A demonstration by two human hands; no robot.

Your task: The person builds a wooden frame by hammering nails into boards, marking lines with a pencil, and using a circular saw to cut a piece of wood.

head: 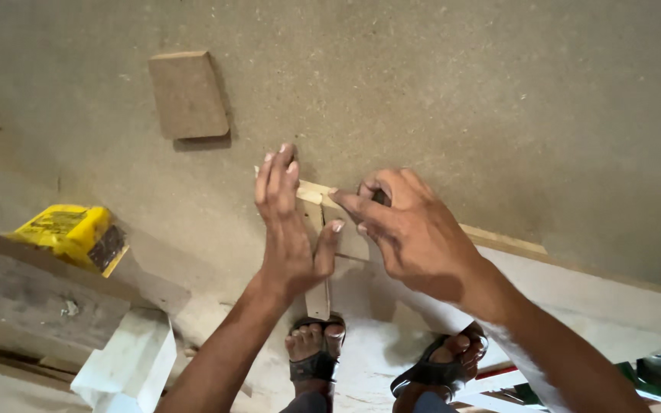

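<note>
Wood strip (317, 260) pinned flat at desk (499, 92) edge by left hand (288, 229), long axis toward body; right hand (407, 229) fingers curled, contents hidden, just beside.

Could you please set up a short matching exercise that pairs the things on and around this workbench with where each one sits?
Things:
1. small square board
2. yellow packet
3. wooden strip
4. left hand

Places:
A. at the left, on a dusty plank
B. flat against the strip at the board's edge
C. alone on the big board, upper left
D. pointing down toward the sandalled feet

Pairs: 1-C, 2-A, 3-D, 4-B
</note>
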